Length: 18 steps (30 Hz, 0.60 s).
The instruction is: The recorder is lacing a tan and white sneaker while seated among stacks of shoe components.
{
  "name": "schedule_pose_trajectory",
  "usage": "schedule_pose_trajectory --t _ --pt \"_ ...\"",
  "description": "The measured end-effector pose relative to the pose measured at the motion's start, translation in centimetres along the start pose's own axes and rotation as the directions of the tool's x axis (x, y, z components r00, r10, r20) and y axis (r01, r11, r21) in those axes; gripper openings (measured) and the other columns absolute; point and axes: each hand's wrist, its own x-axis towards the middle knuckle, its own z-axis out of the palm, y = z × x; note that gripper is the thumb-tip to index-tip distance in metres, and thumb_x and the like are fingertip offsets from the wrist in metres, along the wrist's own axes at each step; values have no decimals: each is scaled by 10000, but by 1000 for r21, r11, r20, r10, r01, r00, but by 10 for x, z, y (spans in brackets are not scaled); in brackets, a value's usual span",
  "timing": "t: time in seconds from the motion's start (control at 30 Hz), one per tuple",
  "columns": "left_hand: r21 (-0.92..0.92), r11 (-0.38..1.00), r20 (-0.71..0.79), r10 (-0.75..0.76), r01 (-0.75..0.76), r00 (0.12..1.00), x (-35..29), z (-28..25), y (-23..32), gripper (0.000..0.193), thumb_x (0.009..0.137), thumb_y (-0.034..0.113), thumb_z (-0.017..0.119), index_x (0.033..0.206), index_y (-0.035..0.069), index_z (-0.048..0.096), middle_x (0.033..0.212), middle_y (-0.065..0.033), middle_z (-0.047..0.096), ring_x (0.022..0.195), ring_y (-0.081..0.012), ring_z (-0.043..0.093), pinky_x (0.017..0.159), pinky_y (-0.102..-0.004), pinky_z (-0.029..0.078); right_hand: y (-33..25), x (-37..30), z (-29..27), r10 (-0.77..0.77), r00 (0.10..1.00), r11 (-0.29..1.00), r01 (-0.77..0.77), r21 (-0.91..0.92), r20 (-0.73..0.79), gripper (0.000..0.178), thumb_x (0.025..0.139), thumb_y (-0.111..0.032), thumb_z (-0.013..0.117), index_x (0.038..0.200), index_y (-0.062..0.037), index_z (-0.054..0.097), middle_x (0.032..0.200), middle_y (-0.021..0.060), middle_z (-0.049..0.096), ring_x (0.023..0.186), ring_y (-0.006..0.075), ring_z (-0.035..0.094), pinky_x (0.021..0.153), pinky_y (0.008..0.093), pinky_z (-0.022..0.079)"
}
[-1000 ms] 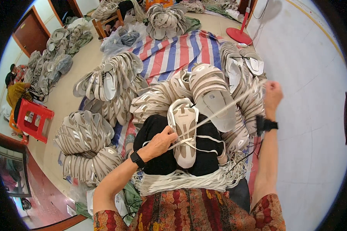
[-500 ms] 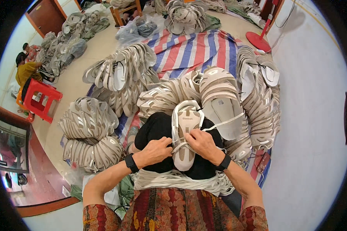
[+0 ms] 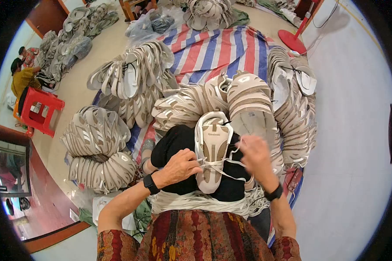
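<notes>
A beige and white shoe upper point(image 3: 211, 152) lies on my lap, toe end toward me. A pale shoelace point(image 3: 214, 165) crosses it near the toe end. My left hand point(image 3: 181, 165) is closed at the upper's left edge, its fingertips pinching the lace there. My right hand point(image 3: 256, 157), smeared by motion, is off to the right of the upper with thumb and finger pinched on the lace. A slack length of lace hangs over my right thigh. Across my lap, close to my body, lies a bunch of pale laces point(image 3: 196, 204).
Strung stacks of similar uppers surround me: one at left point(image 3: 96, 130), one ahead point(image 3: 187, 104), one at right point(image 3: 296, 130). A striped sheet point(image 3: 222, 50) covers the floor. Farther off are a red stool point(image 3: 41, 111), a red stand base point(image 3: 292, 41) and a person in yellow point(image 3: 24, 80).
My right hand has moved from over the upper out to the right and slightly up, drawing the lace with it. My left hand has stayed by the left edge.
</notes>
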Motion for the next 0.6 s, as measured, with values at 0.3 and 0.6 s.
schedule_pose_trajectory --t 0.3,0.6 --pt "-232 942 -145 -279 242 949 13 18 9 189 785 147 635 701 -20 608 614 -126 530 542 -221 529 506 -318 419 -25 -8 41 -104 968 993 87 79 228 145 707 -99 576 836 -33 574 749 60 545 729 225 527 663 336 410" --pt "-454 719 31 -577 526 816 20 27 18 162 763 112 645 680 -4 567 612 -58 569 505 -111 523 438 -265 398 10 15 -11 261 790 773 -515 370 555 249 787 -109 565 1003 15 552 566 43 495 516 130 517 497 281 410"
